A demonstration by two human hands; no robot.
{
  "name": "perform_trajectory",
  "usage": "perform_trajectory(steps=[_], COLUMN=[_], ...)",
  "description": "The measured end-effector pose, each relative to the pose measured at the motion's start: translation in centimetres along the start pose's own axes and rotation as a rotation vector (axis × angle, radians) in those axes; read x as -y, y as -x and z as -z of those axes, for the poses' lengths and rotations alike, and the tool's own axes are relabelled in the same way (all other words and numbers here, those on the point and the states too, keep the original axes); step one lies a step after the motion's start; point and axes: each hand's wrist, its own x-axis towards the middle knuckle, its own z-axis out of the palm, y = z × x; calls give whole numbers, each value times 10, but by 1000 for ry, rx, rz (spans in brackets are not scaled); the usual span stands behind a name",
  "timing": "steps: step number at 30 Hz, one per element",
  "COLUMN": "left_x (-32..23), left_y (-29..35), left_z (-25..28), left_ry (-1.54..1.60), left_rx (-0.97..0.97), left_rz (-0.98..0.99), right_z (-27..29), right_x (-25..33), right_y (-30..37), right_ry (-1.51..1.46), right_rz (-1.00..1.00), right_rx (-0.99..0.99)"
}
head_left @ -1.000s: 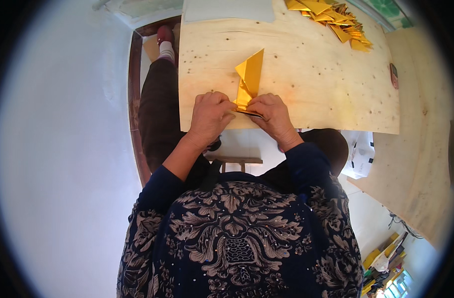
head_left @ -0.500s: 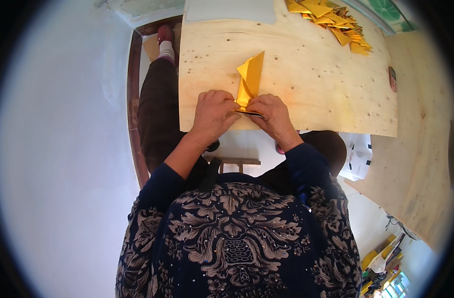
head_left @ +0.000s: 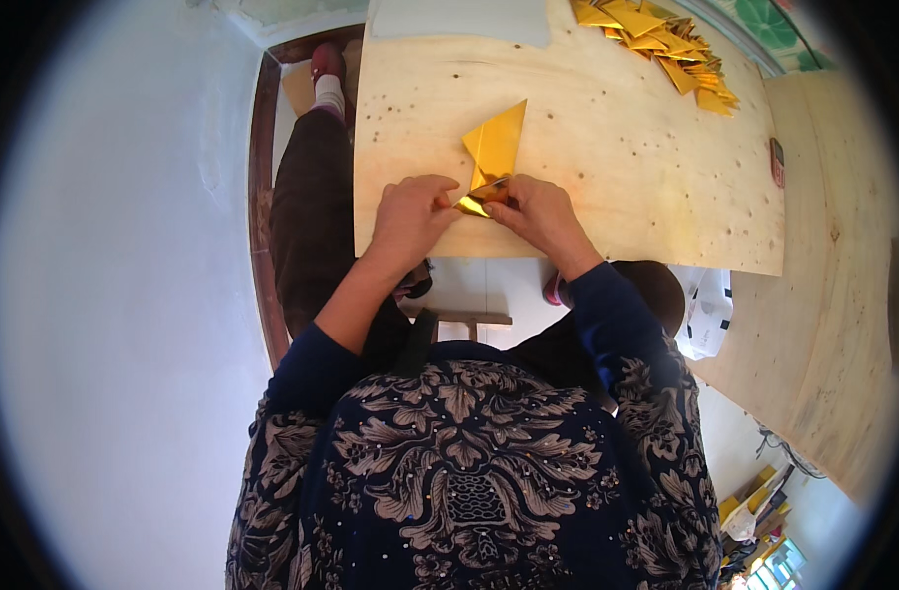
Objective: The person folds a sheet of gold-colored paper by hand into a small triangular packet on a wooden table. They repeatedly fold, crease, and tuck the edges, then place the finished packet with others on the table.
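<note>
A folded piece of shiny gold paper (head_left: 496, 141) lies near the front edge of the pale wooden table (head_left: 587, 187). Its far end tapers to a point, and its near end is bent up between my hands. My right hand (head_left: 546, 218) pinches this near part between thumb and fingers. On the other side, my left hand (head_left: 408, 214) has its fingers curled with the tips at the paper's lower left corner. The fingers partly hide the fold.
A heap of folded gold paper pieces (head_left: 666, 47) lies at the table's far right. A pale sheet (head_left: 457, 20) rests at the far edge, and a small red device (head_left: 777, 162) near the right edge. Below on the right is a white bag (head_left: 707, 315).
The near end of the gold paper has been lifted and turned between my fingers, showing a shiny face. The far part now spreads flatter and wider. My left hand has shifted slightly left.
</note>
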Motion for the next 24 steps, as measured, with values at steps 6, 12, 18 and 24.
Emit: perform_trajectory(steps=[6,12,18,24], left_x=[21,0,-4,-2], left_y=[31,56,59,62], left_z=[-3,-37,-46,-50], left_ry=[-75,-412,-468,-494], left_rx=[-317,-180,-54,-45], left_rz=[-147,-600,-512,-475], right_z=[4,1,-1,2], right_x=[7,6,7,9], right_y=[-7,-12,-13,-17], right_ry=[87,87,105,128], right_rz=[-45,-12,-28,-59], right_rx=[67,80,106,151])
